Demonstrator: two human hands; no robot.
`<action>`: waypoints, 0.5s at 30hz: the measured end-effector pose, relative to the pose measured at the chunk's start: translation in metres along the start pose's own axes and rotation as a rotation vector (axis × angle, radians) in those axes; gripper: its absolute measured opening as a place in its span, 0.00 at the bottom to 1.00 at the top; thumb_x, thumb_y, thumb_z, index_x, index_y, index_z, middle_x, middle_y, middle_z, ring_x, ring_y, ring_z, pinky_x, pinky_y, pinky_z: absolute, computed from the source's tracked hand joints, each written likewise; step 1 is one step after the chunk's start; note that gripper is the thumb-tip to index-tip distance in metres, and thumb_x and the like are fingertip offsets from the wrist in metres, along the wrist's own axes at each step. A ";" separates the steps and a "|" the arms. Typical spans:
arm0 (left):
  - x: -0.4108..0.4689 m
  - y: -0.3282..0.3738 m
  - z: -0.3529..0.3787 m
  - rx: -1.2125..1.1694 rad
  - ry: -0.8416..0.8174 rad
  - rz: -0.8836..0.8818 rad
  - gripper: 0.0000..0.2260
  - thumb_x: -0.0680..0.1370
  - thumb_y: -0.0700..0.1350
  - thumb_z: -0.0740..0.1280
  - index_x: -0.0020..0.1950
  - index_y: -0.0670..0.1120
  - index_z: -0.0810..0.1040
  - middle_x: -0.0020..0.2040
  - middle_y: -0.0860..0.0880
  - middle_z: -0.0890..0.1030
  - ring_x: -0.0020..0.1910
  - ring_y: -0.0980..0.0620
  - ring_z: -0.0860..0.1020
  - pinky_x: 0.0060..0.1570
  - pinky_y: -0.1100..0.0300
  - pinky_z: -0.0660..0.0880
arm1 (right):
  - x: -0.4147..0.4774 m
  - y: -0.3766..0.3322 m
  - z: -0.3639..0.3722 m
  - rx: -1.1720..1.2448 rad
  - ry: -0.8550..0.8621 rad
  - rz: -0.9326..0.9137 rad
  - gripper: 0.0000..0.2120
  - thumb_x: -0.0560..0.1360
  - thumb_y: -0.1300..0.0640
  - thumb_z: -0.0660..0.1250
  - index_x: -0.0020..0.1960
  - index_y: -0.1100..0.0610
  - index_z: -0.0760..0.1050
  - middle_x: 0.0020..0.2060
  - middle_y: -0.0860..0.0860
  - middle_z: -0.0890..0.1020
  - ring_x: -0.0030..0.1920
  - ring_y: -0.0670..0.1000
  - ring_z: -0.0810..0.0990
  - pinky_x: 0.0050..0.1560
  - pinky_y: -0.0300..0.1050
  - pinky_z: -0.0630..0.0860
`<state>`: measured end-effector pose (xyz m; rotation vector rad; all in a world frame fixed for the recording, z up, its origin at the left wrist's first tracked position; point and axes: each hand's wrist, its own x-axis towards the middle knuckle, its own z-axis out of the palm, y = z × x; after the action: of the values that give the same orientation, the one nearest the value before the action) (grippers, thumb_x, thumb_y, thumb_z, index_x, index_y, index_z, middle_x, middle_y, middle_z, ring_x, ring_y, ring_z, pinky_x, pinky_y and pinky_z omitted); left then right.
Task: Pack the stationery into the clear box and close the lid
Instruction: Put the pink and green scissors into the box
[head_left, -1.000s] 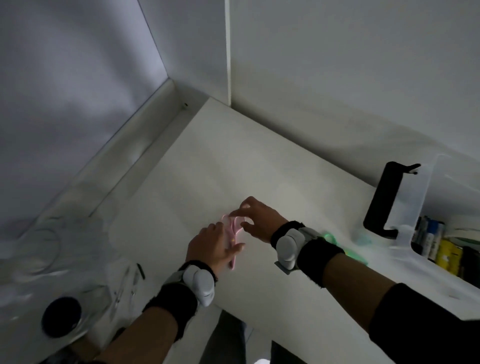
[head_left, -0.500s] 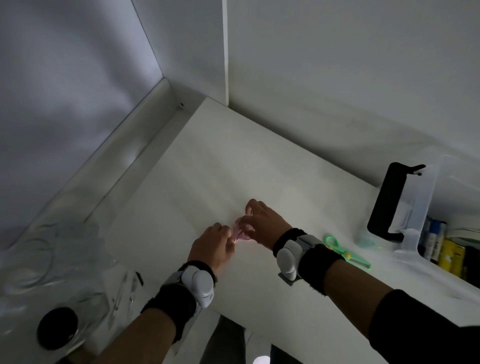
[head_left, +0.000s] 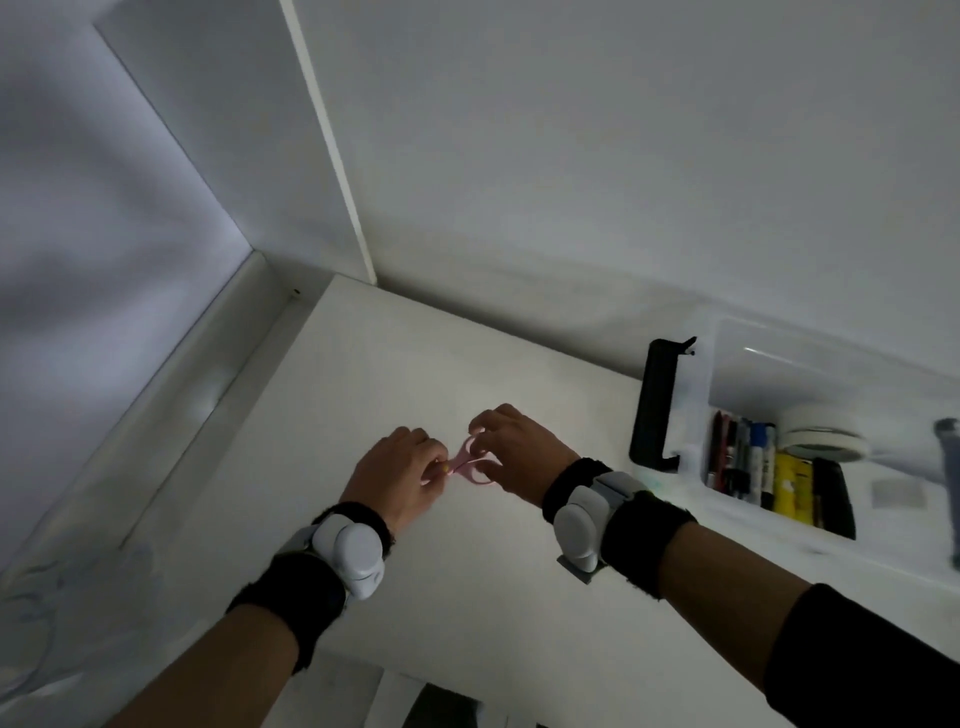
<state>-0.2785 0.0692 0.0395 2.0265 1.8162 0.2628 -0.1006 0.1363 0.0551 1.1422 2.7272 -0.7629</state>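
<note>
- Head view: the pink scissors (head_left: 474, 474) are held between both hands over the middle of the table (head_left: 415, 364). The left hand (head_left: 400, 467) pinches one end in curled fingers. The right hand (head_left: 514, 452) curls its fingers round the handle loops.
- They look light, stiff and smooth. The loops seem the surest hold, with the blades kept closed.
- The clear box (head_left: 753, 358) stands at 3 o'clock from the hands, apparently open, with pens (head_left: 748, 457) inside.

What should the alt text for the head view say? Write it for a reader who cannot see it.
The left hand and right hand hold small pink scissors over a white table, the left pinching one end, the right gripping the handle loops. To the right stands a clear box holding pens and markers.
</note>
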 end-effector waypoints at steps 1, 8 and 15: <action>0.005 0.006 -0.008 -0.007 0.009 0.029 0.06 0.76 0.47 0.65 0.48 0.47 0.79 0.44 0.50 0.79 0.47 0.49 0.75 0.45 0.58 0.72 | -0.004 0.001 -0.010 0.005 0.022 0.013 0.11 0.77 0.56 0.64 0.56 0.57 0.80 0.63 0.51 0.75 0.63 0.53 0.70 0.61 0.44 0.70; 0.051 0.068 -0.059 0.049 0.111 0.271 0.06 0.73 0.45 0.71 0.47 0.46 0.82 0.44 0.48 0.80 0.45 0.47 0.76 0.42 0.57 0.74 | -0.051 0.022 -0.076 0.037 0.240 0.159 0.14 0.75 0.55 0.67 0.59 0.56 0.76 0.58 0.52 0.76 0.60 0.54 0.71 0.61 0.44 0.70; 0.094 0.153 -0.075 0.080 0.165 0.350 0.08 0.75 0.48 0.68 0.53 0.53 0.81 0.48 0.51 0.84 0.48 0.46 0.81 0.45 0.56 0.77 | -0.110 0.057 -0.124 0.045 0.381 0.354 0.20 0.73 0.52 0.69 0.63 0.57 0.76 0.56 0.56 0.74 0.58 0.57 0.71 0.60 0.46 0.69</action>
<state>-0.1574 0.1633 0.1586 2.4400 1.5727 0.4764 0.0314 0.1585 0.1689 1.8852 2.6666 -0.6108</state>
